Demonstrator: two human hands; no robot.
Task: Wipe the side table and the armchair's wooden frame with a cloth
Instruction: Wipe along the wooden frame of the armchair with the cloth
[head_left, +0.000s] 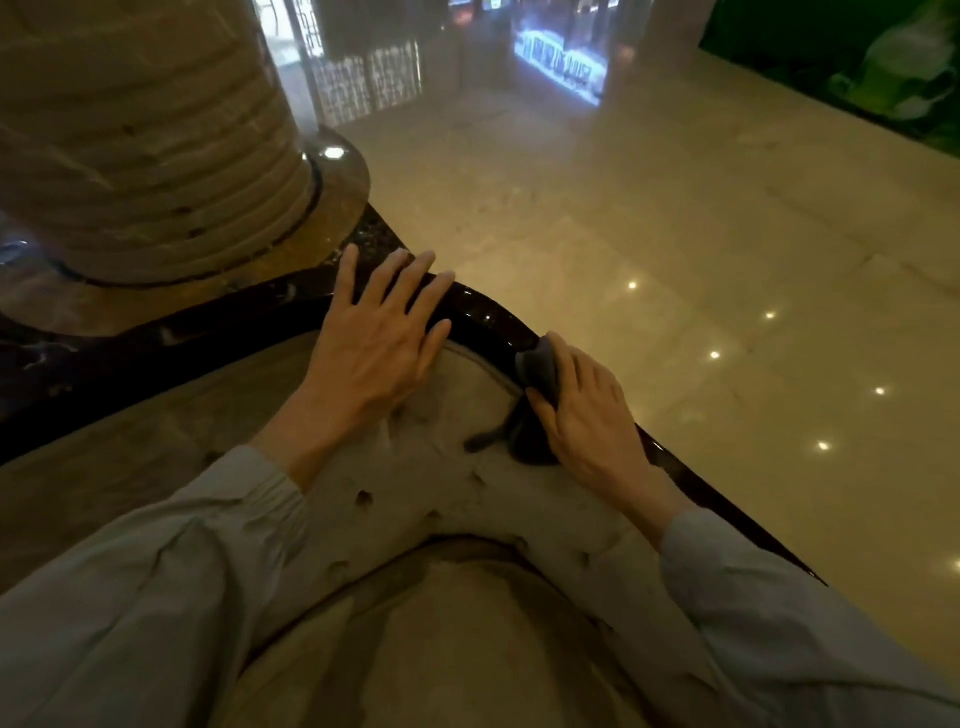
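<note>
Head cam, looking down over the back of a tufted armchair (415, 499). Beige buttoned upholstery, dark glossy wooden frame (483, 317) running along the top edge of the backrest, curving from lower left, across centre, then down to the lower right.

Left hand (374, 343): flat, palm down, fingers (410, 280) spread and released, draped over the wooden frame at the crest of the backrest. Heel of the hand sits on the upholstery. Grasping nothing.

Right hand (582, 410): clenched around a dark grey cloth (535, 395), pressing it onto the wooden frame just right of the left hand. Thumb on the inner side, against the upholstery, other fingers over the outer side of the rail. Part of the cloth bunches above the hand on the rail, and a loose tail hangs below onto the beige padding.

Both arms in light grey long sleeves (156, 597), entering from the bottom corners.

Behind the chair at upper left: a large ribbed stone column (140, 130) on a round polished base. Right of the chair: glossy beige marble floor (675, 234) with small ceiling-light reflections. Green wall panel (857, 62) at upper right. Blue lit signage reflects at top centre, too blurred to read.

Side table not identifiable in this view.
</note>
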